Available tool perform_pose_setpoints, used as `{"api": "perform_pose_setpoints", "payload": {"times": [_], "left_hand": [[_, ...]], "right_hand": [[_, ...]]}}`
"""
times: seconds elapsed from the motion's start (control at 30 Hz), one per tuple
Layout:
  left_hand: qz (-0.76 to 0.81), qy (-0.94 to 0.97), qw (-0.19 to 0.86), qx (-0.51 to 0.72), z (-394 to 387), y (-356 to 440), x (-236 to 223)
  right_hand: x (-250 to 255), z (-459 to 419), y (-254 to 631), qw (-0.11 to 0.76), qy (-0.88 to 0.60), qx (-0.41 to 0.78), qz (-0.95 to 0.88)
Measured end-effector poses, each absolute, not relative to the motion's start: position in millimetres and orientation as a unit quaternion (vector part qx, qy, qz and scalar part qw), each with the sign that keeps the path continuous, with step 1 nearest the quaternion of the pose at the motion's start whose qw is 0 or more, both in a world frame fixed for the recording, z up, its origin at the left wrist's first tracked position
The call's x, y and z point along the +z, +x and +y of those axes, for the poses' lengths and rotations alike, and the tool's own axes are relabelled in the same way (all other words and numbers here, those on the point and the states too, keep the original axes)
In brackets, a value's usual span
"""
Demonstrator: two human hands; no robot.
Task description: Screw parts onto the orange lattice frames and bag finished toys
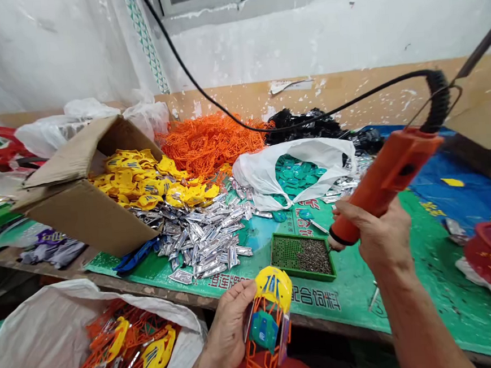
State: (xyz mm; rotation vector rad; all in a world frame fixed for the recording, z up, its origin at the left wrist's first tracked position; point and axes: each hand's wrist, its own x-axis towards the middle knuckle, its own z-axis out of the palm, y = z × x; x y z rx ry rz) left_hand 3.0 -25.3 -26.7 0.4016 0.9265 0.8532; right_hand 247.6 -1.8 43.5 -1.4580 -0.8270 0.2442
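Yellow-nosed toy car point(267, 327) in the left hand point(228, 318), orange electric screwdriver point(368, 202) in the right

Fingers and thumb of the left hand pinch the toy car's left side, just before the table edge point(333, 323); blue marks on its yellow hood point(280, 286) are too small to read. The right hand point(388, 235) is wrapped around the screwdriver, its tip beside the right end of a green tray point(301, 273) of small screws point(313, 255); whether they touch, I can't tell. Black lettering point(316, 297) on the green sheet point(357, 305) reads 配合饲料 right of the car. Farther left, silver pieces point(207, 238) lie beside a cardboard box point(90, 210) of yellow shells point(143, 180). Yellow print on the far-right blue sheet point(444, 168) defeats me.
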Motion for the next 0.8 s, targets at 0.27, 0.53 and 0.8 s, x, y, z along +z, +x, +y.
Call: {"api": "perform_pose_setpoints", "payload": {"times": [0.27,0.53,0.8], "left_hand": [[0.4,0.222,0.792,0.405,-34,0,-19],[0.35,0.096,0.905,0.221,-42,-4,-25],[0.26,0.131,0.939,0.185,-58,-33,-29]], "right_hand": [[13,-46,221,0.511,-0.626,-0.239,-0.538],[-5,-64,179,0.443,-0.457,0.462,-0.617],[-32,-72,156,0.443,-0.521,0.558,-0.47]]}}
